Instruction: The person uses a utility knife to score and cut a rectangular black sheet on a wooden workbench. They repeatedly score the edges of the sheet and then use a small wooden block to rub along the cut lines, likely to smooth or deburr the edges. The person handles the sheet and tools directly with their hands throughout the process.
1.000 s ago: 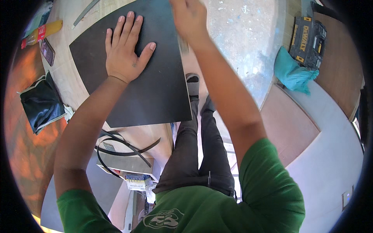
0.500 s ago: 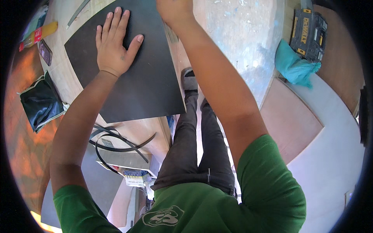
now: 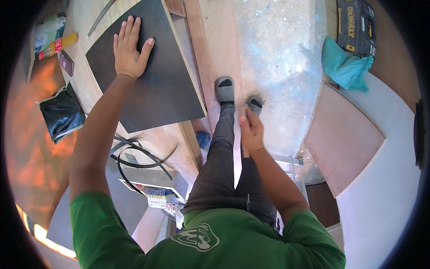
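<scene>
Black flat panel [image 3: 159,85] under fingers [image 3: 135,31]

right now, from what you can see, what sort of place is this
Probably a woodworking workshop: a dark panel lies under the left hand, a pinkish board is at the right, and a black-and-yellow hard case sits beyond it.

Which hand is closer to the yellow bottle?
Left. The left hand lies flat on the dark panel, right of the bottle; the right hand is much farther right, lower in the picture.
</scene>
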Demonstrator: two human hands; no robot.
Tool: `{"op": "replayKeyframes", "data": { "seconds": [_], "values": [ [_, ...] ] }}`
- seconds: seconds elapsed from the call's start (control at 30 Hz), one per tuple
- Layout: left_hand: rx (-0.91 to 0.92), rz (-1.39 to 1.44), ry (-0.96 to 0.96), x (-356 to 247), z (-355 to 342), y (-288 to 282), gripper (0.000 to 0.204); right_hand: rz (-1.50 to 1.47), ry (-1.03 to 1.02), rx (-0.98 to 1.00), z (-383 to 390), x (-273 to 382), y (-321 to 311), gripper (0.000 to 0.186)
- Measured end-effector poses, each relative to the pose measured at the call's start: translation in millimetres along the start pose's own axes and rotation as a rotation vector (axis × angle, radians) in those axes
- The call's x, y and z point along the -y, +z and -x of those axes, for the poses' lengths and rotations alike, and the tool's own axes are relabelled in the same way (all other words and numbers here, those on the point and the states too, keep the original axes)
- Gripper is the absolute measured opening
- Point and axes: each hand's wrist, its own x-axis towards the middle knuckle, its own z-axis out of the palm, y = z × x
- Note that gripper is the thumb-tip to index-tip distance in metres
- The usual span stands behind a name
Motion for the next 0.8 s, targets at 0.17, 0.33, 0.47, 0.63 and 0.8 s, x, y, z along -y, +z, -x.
{"op": "replayKeyframes", "data": {
  "seconds": [0.17,0.33,0.47,0.63,0.8],
  "values": [
    [0.038,-0.036,0.083,11.2,-13.8,-2.5,0.068,-0.004,0.071,-0.092,-2.4,-11.7,-73.1,0.051],
    [-0.014,-0.095,-0.013,25.3,-66.7,14.0,0.073,0.053,0.179,-0.123,29.4,-36.7,-126.2,0.052],
    [-0.012,-0.025,0.046,-58.3,-28.3,21.7,0.079,0.102,0.222,-0.131,42.5,-56.3,-143.0,0.052],
    [0.664,0.175,0.494,-193.0,131.3,-19.4,0.071,0.050,0.270,-0.134,41.5,-52.3,-130.4,0.054],
    [0.640,0.744,0.424,-248.8,232.6,-26.7,0.029,0.043,0.301,-0.107,37.1,-43.8,-120.7,0.060]
  ]
}}
